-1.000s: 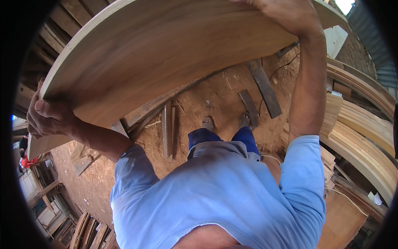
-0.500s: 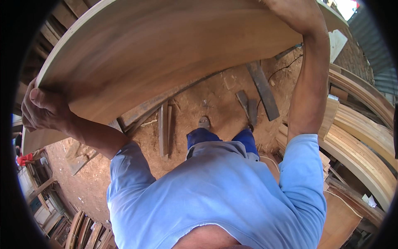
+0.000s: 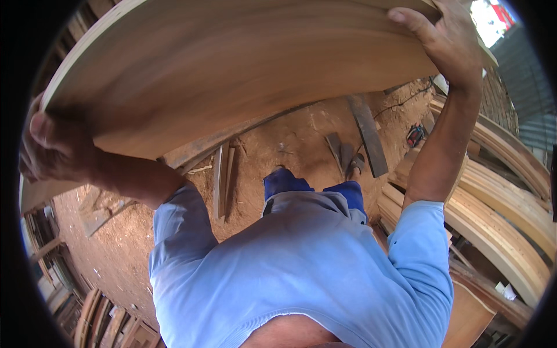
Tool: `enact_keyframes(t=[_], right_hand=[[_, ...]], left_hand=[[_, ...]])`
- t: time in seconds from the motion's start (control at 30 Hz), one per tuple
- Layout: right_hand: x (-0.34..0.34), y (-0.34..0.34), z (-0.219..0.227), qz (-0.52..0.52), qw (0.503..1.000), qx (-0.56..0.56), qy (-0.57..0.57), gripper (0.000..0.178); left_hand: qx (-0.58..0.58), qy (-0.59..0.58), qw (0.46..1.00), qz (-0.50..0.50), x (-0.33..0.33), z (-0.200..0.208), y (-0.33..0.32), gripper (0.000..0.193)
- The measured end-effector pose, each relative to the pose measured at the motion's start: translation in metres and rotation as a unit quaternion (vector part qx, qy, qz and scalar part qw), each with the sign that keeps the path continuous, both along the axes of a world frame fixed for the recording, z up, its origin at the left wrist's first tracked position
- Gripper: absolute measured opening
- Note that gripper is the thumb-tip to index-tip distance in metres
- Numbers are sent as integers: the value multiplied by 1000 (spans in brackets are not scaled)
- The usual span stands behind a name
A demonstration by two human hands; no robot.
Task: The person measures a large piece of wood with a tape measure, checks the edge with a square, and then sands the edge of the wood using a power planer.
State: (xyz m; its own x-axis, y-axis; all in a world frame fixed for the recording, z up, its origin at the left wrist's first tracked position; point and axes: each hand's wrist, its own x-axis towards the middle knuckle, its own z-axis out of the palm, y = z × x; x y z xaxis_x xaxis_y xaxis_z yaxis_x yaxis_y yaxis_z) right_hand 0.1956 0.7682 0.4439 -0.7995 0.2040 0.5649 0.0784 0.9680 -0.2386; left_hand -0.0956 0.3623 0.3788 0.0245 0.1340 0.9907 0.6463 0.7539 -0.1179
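A large curved wooden panel (image 3: 232, 69), smooth and brown with a pale edge, is held up in front of me across the top of the view. My left hand (image 3: 58, 148) is closed round its left end, thumb on the near face and fingers behind the edge. Near the panel's right end is my right hand (image 3: 455, 49), its thumb stretched over the near face. The fingers of that hand are mostly cut off by the upper rim, and the palm bears against the edge.
Stacked curved boards (image 3: 493, 226) stand at my right. A dark plank (image 3: 368, 136) and narrow wood strips (image 3: 222, 180) lie on the dusty floor. A red and black tool (image 3: 415, 135) sits beyond the right-hand stack. More curved pieces (image 3: 96, 319) lean at lower left.
My right hand has shifted right along the panel, and its thumb now shows. The panel's left end and my left hand have moved slightly left. My feet have stepped.
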Motion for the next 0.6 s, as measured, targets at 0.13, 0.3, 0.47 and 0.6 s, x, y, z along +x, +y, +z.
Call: enact_keyframes(t=[0.13, 0.3, 0.47, 0.6], right_hand=[[-3, -3, -1, 11, 1000, -4, 3, 48], [-6, -5, -5, 59, 995, -55, 52, 50], [0, -13, -12, 40, 995, 37, 79, 52], [2, -14, -11, 54, 996, 19, 66, 52]], left_hand=[[-20, 13, 1000, -6, 6, 5, 5, 54], [6, 7, 1000, 25, 19, 3, 6, 48], [15, 2, 1000, 26, 32, 5, 10, 45], [12, 8, 1000, 20, 42, 8, 12, 49]])
